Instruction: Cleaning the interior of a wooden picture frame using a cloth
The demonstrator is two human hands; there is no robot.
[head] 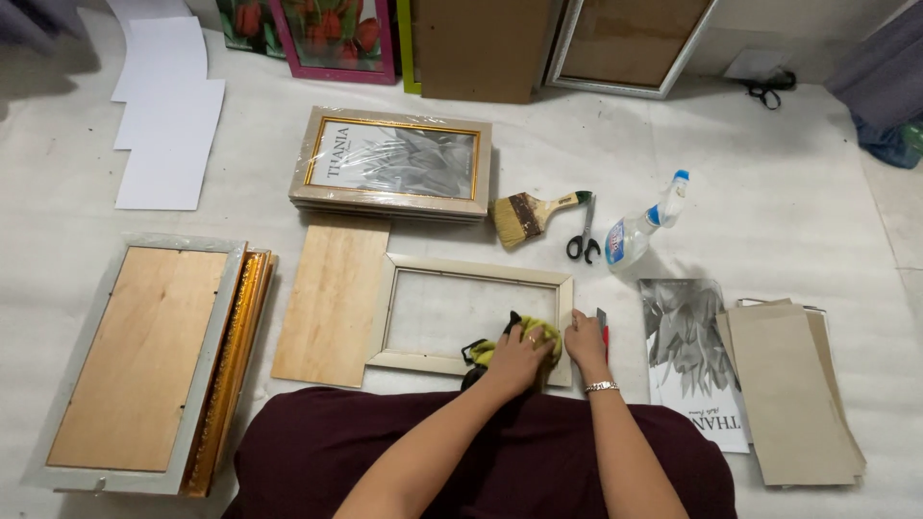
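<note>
A pale wooden picture frame [471, 267] with glass lies flat on the white floor covering in front of me. My left hand [519, 354] presses a yellow-green cloth [538, 332] onto the frame's near right corner. My right hand [584, 338], with a silver bracelet at the wrist, rests on the frame's right edge and steadies it. A small red-handled tool [602, 325] lies just right of that hand.
A plywood backing board [332, 298] lies left of the frame. A stack of wrapped frames [392, 163], a paintbrush [529, 213], scissors [583, 240] and a spray bottle [644, 226] lie beyond. Upturned frames [144, 360] sit at left; a print [687, 351] and cardboard sheets [793, 394] at right.
</note>
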